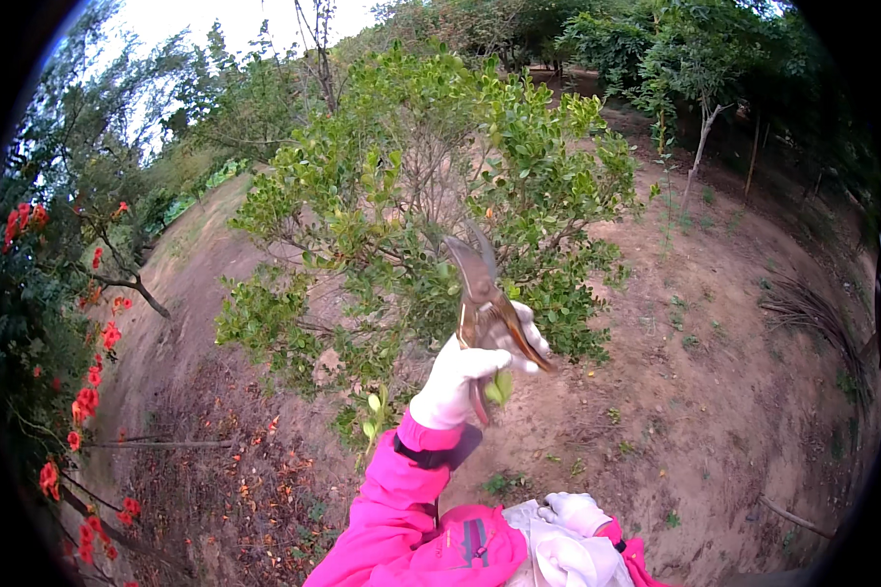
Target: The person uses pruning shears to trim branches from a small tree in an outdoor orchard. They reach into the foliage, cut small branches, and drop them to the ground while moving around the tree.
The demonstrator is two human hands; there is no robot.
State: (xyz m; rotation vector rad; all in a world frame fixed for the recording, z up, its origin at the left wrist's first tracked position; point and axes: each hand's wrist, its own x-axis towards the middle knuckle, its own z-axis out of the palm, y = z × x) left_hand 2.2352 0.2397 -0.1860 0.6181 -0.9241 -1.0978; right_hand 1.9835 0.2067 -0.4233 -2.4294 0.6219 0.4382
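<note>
My left hand [460, 382], in a white glove and bright pink sleeve, is raised in the middle. It is closed around a pair of pruning shears [484, 289], slightly smeared by motion. The blades point up, appear parted, and overlap the view of a leafy green shrub [392, 210]; whether they touch it I cannot tell. Green leaves [499, 387] show beside the lower handle. Low on the right, my gloved right hand [576, 513] rests over a crumpled white cloth or bag [570, 564] against my body, fingers partly visible and apparently stretched leftward.
Red trumpet-shaped flowers [86, 403] hang on the left. A thin branch [162, 444] crosses the lower left. Bare brown soil [700, 391] slopes around the shrub. Cut brushwood [812, 318] lies at right, and a slim tree [703, 142] stands behind.
</note>
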